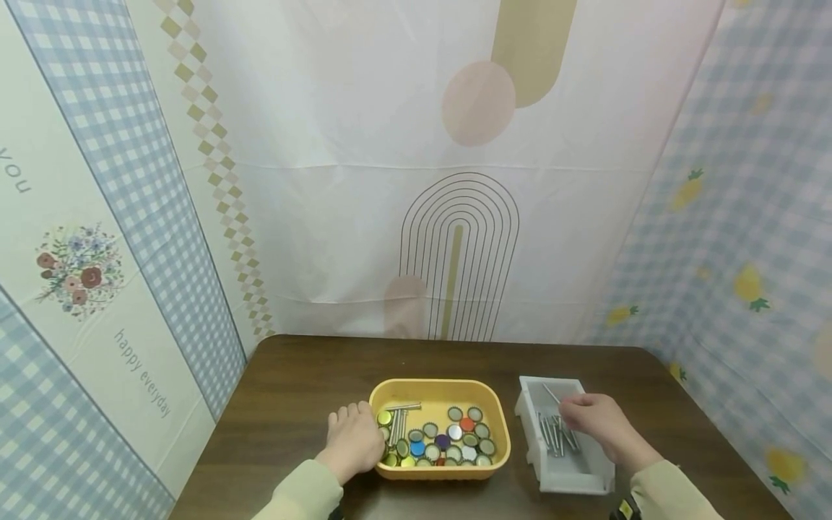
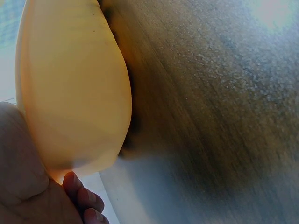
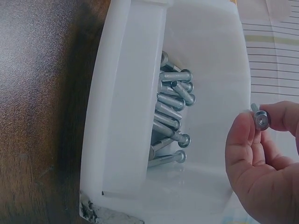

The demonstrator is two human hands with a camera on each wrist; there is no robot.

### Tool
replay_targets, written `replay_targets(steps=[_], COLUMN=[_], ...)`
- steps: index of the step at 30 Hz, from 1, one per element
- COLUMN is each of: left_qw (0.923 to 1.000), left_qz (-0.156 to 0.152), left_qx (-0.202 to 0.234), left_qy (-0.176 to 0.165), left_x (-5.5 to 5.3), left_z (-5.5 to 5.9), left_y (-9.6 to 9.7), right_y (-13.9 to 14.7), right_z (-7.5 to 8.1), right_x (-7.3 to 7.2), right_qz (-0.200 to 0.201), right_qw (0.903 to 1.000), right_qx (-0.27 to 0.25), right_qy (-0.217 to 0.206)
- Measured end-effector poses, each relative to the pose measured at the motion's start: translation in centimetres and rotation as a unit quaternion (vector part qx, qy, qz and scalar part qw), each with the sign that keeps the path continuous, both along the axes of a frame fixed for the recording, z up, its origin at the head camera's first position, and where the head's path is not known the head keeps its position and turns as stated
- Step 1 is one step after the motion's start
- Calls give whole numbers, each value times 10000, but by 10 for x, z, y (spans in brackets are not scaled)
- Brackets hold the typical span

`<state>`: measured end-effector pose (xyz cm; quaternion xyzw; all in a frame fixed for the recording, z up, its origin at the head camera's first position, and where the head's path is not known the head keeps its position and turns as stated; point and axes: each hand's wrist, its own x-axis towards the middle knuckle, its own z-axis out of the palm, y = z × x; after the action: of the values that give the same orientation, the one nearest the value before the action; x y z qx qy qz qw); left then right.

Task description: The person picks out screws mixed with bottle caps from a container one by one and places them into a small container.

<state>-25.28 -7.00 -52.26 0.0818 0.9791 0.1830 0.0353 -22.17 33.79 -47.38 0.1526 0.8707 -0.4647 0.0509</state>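
Note:
My left hand (image 1: 352,439) grips the left side of a yellow plastic basin (image 1: 442,473); in the left wrist view its fingertips (image 2: 88,199) curl near the basin's outer wall. Inside the basin lie many bottle caps (image 1: 454,432), with several bolts (image 1: 398,427) gathered at its left end. Over the white bin (image 1: 575,484) to the right, my right hand (image 1: 601,425) pinches one silver bolt (image 3: 262,120) between thumb and forefinger, its socket head facing the right wrist camera. More bolts (image 3: 170,102) lie in a loose pile on the bin's floor below.
Both containers stand side by side on a dark brown wooden table (image 1: 305,383), a narrow gap between them. A patterned cloth (image 1: 338,231) hangs behind the table, and checked cloths hang at both sides.

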Motion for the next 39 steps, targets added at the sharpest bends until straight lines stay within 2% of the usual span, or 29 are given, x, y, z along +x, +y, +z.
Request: replay_targets(steps=[3, 11, 16, 22, 29, 39], left_qw=[10000, 10000, 10000, 10000, 9999, 10000], left_qz=[2, -2, -9, 7, 6, -12], left_qx=[-3, 0, -5, -22, -12, 16], left_qy=[5, -63, -22, 22, -102, -22], left_x=[0, -1, 0, 1, 0, 0], left_z=[0, 2, 2, 2, 3, 0], left_y=[0, -1, -1, -1, -2, 0], right_y=[-2, -7, -10, -21, -55, -128], right_z=[1, 2, 4, 14, 19, 12], right_x=[1, 0, -2, -4, -15, -34], right_qz=[20, 252, 302, 419, 507, 874], right_qw=[10000, 9969, 9960, 9960, 9971, 9953], right_qx=[55, 721, 811, 753, 429, 236], right_qy=[71, 201, 209, 226, 360, 333])
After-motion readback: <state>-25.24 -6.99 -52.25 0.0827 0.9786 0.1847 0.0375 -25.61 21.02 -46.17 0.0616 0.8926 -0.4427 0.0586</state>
